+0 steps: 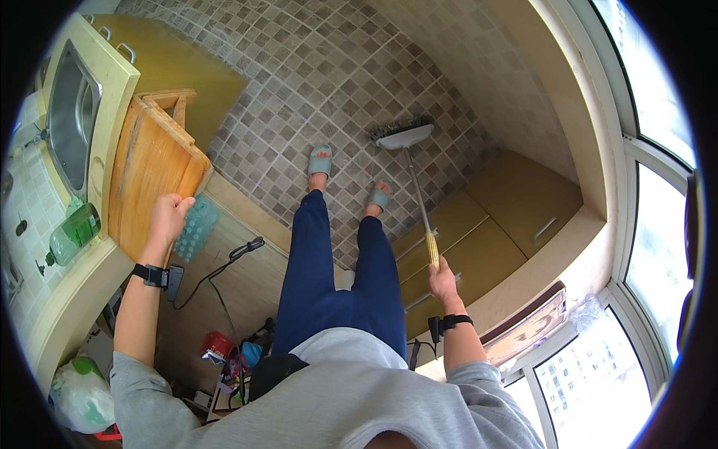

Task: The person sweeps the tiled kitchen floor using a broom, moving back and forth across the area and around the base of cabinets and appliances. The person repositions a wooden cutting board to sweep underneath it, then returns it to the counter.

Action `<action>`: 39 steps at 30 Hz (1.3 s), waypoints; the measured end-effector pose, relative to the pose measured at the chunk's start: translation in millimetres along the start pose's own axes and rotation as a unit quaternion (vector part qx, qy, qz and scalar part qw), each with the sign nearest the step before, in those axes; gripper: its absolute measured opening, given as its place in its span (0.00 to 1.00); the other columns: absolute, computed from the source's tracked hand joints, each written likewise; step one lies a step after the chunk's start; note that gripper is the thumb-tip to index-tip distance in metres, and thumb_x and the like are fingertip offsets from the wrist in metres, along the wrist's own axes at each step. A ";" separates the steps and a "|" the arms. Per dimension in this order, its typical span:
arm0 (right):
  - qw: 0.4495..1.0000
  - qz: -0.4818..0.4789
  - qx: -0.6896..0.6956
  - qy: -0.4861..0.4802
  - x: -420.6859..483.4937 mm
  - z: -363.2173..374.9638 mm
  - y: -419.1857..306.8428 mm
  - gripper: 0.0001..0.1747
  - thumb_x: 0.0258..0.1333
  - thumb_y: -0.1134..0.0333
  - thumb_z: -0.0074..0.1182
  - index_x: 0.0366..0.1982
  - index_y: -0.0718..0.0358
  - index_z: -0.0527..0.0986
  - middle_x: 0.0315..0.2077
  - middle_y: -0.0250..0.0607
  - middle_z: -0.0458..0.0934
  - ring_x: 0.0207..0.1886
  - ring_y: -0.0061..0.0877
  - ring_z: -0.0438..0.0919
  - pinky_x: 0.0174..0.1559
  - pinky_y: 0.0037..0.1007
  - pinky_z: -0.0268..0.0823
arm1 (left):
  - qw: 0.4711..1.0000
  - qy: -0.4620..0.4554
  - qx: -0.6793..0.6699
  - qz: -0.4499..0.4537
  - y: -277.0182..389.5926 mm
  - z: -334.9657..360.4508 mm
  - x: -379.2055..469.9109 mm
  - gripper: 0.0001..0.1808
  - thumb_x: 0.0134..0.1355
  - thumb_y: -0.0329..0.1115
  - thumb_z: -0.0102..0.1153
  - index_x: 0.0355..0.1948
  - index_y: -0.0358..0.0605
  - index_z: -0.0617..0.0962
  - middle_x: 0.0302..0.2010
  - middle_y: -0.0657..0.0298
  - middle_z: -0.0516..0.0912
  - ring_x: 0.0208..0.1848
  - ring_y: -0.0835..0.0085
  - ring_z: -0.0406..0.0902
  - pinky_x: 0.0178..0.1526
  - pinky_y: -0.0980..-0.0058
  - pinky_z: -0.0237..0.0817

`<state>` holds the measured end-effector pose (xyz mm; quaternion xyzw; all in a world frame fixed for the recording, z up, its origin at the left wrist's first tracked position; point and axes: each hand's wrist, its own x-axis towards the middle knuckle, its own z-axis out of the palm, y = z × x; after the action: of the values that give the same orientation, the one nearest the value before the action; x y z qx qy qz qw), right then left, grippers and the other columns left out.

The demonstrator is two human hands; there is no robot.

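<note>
My right hand grips the yellow-covered end of a long-handled broom. Its metal handle runs away from me to a pale plastic head with dark bristles on the tiled floor, beyond my right foot. My left hand is closed at the near edge of a wooden stool or small table, which is tilted beside the sink counter. The fingers curl out of sight, and part of the wood lies behind the hand. A translucent blue bumpy plastic item shows just beside this hand.
On the left are a steel sink and a green bottle on the counter. A black cable hangs near my left leg. Low cabinets with metal handles and windows line the right. A stuffed plastic bag sits lower left.
</note>
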<state>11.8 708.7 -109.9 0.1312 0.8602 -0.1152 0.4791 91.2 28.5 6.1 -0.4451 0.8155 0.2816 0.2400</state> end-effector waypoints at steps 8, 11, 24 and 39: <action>0.990 -0.097 -0.103 -0.011 79.9 0.6 -52.7 0.23 0.72 0.54 0.44 0.55 0.67 0.71 0.43 0.69 0.82 0.50 0.61 0.81 0.55 0.55 0.73 | 0.997 0.027 0.069 -0.013 -9.6 3.4 4.7 0.25 0.67 0.45 0.66 0.18 0.40 0.78 0.16 0.59 0.77 0.19 0.69 0.74 0.27 0.65 0.66; 0.984 -0.144 -0.102 0.004 98.6 -10.4 -70.1 0.25 0.72 0.53 0.44 0.61 0.62 0.69 0.45 0.66 0.83 0.51 0.59 0.81 0.55 0.53 0.74 | 0.994 0.042 0.097 -0.016 -10.0 5.2 4.5 0.25 0.66 0.48 0.67 0.20 0.39 0.80 0.16 0.58 0.78 0.21 0.65 0.76 0.29 0.63 0.67; 0.922 -0.166 -0.328 -0.119 34.3 10.5 -16.7 0.29 0.72 0.59 0.45 0.71 0.58 0.63 0.42 0.61 0.85 0.47 0.52 0.85 0.53 0.49 0.77 | 0.995 0.044 0.085 -0.025 -7.3 4.9 2.2 0.24 0.66 0.48 0.67 0.22 0.39 0.80 0.19 0.56 0.79 0.23 0.66 0.74 0.32 0.62 0.67; 0.944 -0.166 -0.263 -0.106 61.9 83.5 -123.8 0.21 0.68 0.55 0.49 0.60 0.51 0.72 0.42 0.57 0.86 0.48 0.51 0.85 0.52 0.50 0.75 | 0.998 0.031 0.033 -0.041 -12.6 6.1 5.0 0.24 0.66 0.45 0.69 0.19 0.40 0.79 0.17 0.64 0.77 0.21 0.75 0.71 0.27 0.69 0.65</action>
<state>5.2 572.5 -196.7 -0.1573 0.8136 0.0237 0.5592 100.4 24.1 -4.7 -0.4784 0.8124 0.2306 0.2406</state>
